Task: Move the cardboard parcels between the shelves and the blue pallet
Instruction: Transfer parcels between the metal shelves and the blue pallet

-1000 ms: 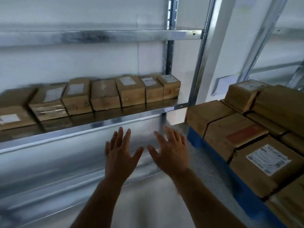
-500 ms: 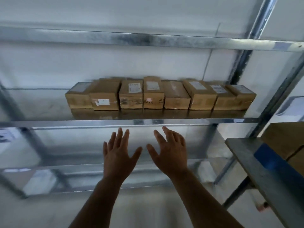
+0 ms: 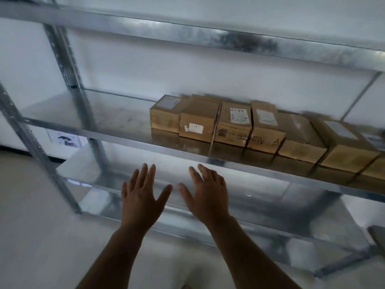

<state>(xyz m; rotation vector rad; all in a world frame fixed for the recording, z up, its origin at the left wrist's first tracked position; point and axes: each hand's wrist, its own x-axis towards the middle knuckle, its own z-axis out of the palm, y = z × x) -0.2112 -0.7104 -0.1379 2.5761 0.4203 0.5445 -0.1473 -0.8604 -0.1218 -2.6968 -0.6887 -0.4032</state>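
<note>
I see the parcels [image 3: 268, 132] in a row on the right of the middle shelf [image 3: 116, 134]. My left hand [image 3: 141, 197] and right hand [image 3: 208, 195] hover below it, fingers spread, holding nothing.

Looks like a stockroom I'm in: galvanized metal shelving [image 3: 187, 152] against a white wall [image 3: 187, 76], labelled cardboard parcels [image 3: 232, 126] lined up.

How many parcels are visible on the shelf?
7 plainly, in one row on the middle shelf, left to right, and one cut by the right edge. More may lie beyond it.
</note>
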